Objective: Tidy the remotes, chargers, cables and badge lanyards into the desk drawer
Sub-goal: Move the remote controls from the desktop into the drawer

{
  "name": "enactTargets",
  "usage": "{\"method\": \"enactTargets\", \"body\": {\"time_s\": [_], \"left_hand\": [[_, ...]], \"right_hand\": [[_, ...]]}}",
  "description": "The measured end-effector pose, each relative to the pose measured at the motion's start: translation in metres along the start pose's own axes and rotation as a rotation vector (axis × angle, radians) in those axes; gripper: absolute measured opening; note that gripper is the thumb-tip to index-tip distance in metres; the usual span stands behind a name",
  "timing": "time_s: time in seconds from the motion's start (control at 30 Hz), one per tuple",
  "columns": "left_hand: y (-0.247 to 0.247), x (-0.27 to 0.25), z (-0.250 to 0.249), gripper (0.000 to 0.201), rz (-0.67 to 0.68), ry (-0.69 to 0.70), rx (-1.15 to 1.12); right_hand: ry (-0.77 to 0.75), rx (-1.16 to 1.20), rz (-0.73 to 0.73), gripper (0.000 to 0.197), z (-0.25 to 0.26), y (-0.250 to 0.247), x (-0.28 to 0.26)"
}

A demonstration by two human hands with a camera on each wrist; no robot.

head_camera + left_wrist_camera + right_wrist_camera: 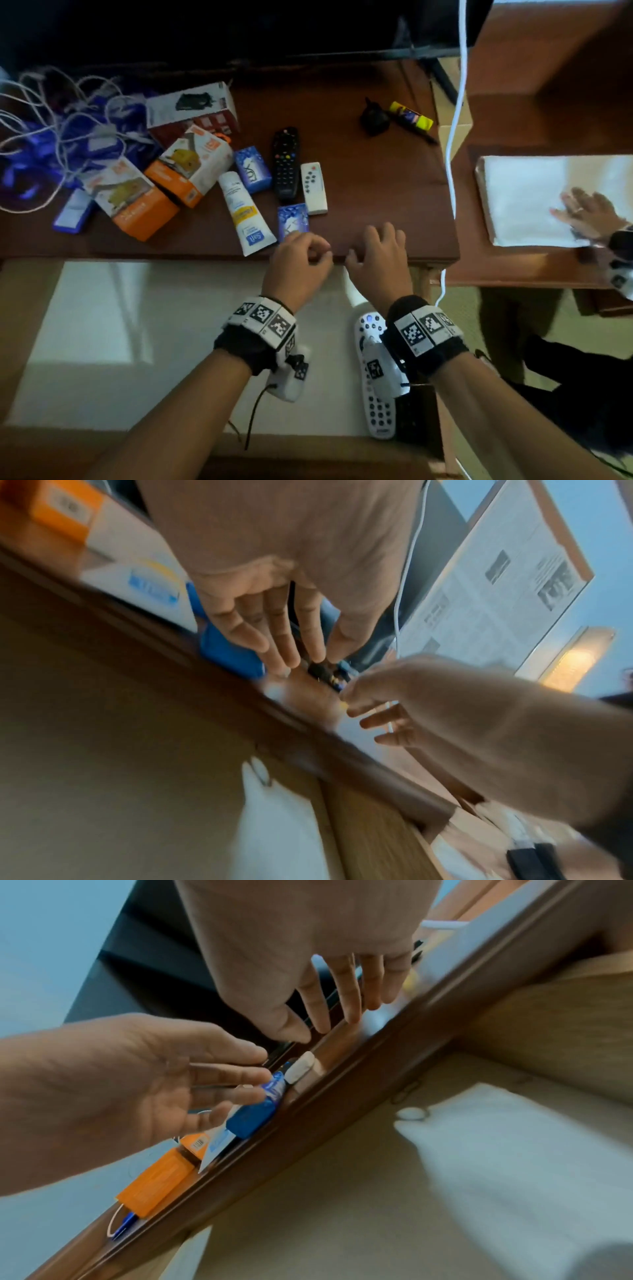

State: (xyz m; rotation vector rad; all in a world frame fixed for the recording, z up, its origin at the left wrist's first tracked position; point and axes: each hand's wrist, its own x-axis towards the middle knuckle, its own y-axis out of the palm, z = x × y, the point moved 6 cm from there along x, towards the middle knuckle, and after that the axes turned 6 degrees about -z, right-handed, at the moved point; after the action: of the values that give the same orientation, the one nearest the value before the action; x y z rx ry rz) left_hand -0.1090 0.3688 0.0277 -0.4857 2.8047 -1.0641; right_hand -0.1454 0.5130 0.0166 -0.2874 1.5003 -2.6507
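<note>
Both my hands hover over the front edge of the brown desk (394, 205), holding nothing. My left hand (308, 251) is just in front of a small blue box (293, 221), its fingers loosely bent. My right hand (373, 246) is beside it, fingers relaxed and spread. A black remote (285, 164) and a small white remote (313, 188) lie on the desk just beyond my hands. A black charger (373, 118) sits further back. White cables and blue lanyards (58, 137) are heaped at the far left. Below, the drawer (137, 342) stands open, with a white remote (376, 407) in its right end.
Orange and white boxes (185, 164), a white tube (245, 212) and another blue box (253, 169) crowd the desk's left half. A yellow marker (411, 118) lies at the back right, and a white cable (457, 137) hangs there. Another person's hand (589, 212) rests on white paper at the right.
</note>
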Motion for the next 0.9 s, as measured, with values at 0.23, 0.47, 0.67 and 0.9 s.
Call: {"method": "enactTargets", "body": {"time_s": [0.23,0.47,0.67,0.9], "left_hand": [[-0.051,0.099,-0.007,0.023,-0.092,0.109,0.219],[-0.031,0.149,0.010,0.066,0.055,0.034,0.666],[-0.015,0.167,0.016,0.073,0.119,-0.074,0.726],[-0.004,0.173,0.002,0.074,0.085,0.008,0.816]], "right_hand": [[-0.171,0.042,0.195,0.041,0.053,0.020,0.055],[-0.166,-0.088,0.377,0.045,0.056,0.041,0.067],[-0.141,-0.075,0.246,0.037,0.036,0.033,0.051],[-0.102,-0.067,0.035,0.029,-0.002,0.009,0.027]]}}
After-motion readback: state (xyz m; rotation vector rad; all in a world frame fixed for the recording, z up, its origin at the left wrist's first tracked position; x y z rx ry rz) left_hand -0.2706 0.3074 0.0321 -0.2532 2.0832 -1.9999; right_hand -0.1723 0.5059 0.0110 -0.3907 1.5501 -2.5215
